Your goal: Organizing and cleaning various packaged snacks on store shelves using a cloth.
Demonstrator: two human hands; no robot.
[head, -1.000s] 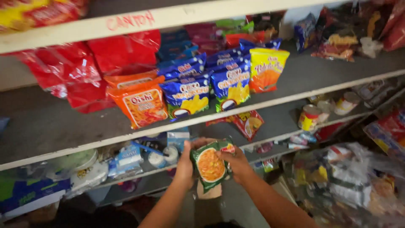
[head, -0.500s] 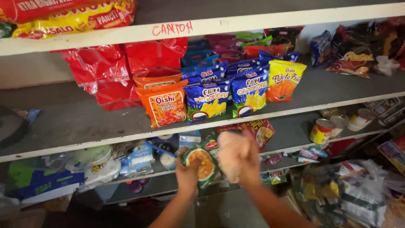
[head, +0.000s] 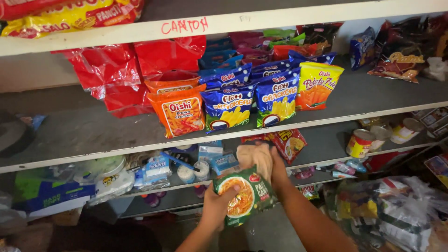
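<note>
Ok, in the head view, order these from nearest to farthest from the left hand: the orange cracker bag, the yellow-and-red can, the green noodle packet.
1. green noodle packet: held in the left hand, low centre.
2. orange cracker bag: on the middle shelf, up and slightly left of the hand.
3. yellow-and-red can: on the lower shelf, far off to the right.

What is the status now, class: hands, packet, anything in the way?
Left hand: grip on green noodle packet. Right hand: grip on tan pack behind it. Red snack bag close above on the shelf.
</note>
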